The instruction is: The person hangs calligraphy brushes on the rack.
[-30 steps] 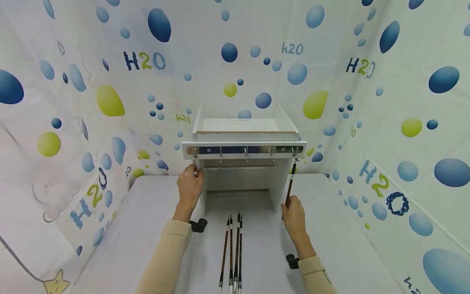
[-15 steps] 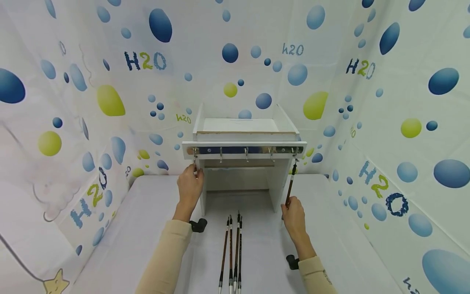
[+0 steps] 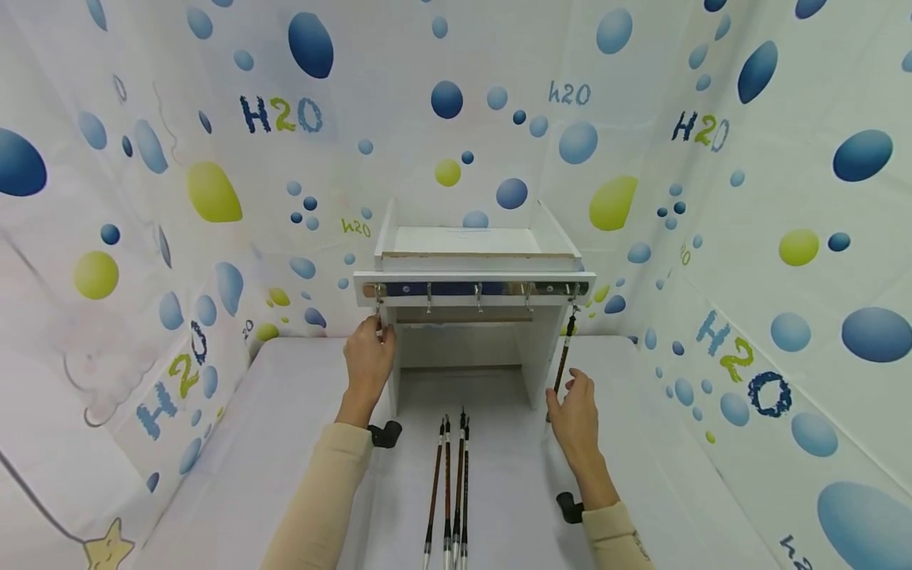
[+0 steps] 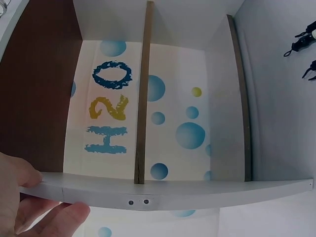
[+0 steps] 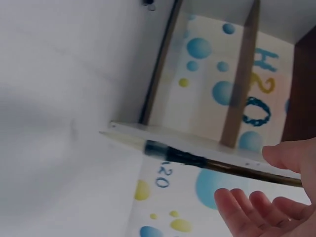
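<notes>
My left hand grips the front edge of the side panel of a white shelf unit, thumb on one face and fingers on the other in the left wrist view. From the rightmost hook of the metal hook rail hangs a calligraphy brush, slightly slanted, with a dark brown handle. Its pale bristle tip points down. Beside the brush's lower part is my right hand, with thumb and fingers spread apart. In the right wrist view the brush passes between thumb and fingers without being gripped.
Several more brushes lie side by side on the white table in front of the shelf. The other hooks on the rail carry nothing. Patterned white curtains surround the table at the back and sides.
My right hand has let go of the hanging brush, its fingers opening and moving slightly right. The brush stays on its hook. The left hand keeps its grip.
</notes>
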A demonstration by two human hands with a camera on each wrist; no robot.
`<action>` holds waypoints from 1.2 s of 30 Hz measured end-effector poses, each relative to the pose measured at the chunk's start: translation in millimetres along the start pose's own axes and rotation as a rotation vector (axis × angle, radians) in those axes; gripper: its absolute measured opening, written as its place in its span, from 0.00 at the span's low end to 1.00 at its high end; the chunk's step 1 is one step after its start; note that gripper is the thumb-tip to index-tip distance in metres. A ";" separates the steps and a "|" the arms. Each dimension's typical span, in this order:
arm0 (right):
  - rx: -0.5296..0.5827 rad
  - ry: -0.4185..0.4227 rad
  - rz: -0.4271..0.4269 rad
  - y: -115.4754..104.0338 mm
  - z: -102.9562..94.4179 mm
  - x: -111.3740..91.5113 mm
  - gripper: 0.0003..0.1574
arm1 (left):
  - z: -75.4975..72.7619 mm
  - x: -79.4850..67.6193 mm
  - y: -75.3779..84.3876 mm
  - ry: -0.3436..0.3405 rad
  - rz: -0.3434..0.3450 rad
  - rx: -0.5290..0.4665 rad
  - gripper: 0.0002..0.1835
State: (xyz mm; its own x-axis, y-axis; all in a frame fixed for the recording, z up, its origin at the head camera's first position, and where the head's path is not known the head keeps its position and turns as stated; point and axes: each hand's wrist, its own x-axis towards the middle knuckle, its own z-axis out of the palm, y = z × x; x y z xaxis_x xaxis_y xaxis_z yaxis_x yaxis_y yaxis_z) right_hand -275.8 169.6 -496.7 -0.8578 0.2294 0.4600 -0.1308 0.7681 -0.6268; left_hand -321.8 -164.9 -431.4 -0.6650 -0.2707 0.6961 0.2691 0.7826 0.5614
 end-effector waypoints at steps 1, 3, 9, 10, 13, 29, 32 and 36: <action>0.002 0.007 -0.001 -2.0 -1.3 -0.2 0.35 | 0.1 0.3 0.1 -0.002 -0.005 -0.001 0.11; 0.011 0.013 0.007 -6.7 -4.2 -1.3 0.36 | 0.4 0.9 0.2 -0.007 -0.014 0.004 0.11; 0.070 -0.012 0.022 -23.3 -15.2 -8.5 0.35 | 0.5 2.2 2.1 0.006 -0.024 -0.006 0.10; 0.073 -0.018 0.019 -25.6 -16.4 -9.7 0.35 | 0.5 2.4 2.4 0.013 -0.023 -0.011 0.10; 0.064 -0.037 0.014 -31.0 -18.3 -13.4 0.34 | 0.8 3.0 3.3 0.023 -0.024 -0.012 0.09; 0.028 -0.202 0.019 -33.0 0.6 -42.3 0.35 | 2.2 4.6 11.1 0.052 -0.071 0.018 0.08; 0.016 -0.237 0.005 -32.1 6.0 -48.4 0.36 | 2.6 5.7 12.3 0.039 -0.086 0.034 0.07; 0.020 -0.268 -0.015 -31.6 13.7 -56.5 0.37 | 2.8 7.6 13.3 0.025 -0.099 0.035 0.06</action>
State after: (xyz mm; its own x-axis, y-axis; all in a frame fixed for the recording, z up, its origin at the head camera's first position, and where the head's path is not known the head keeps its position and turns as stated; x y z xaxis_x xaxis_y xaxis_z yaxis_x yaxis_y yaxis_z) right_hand -230.0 124.2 -511.5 -0.9564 0.0496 0.2878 -0.1518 0.7574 -0.6351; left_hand -325.2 -155.0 -419.9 -0.6693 -0.3611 0.6493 0.1779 0.7706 0.6119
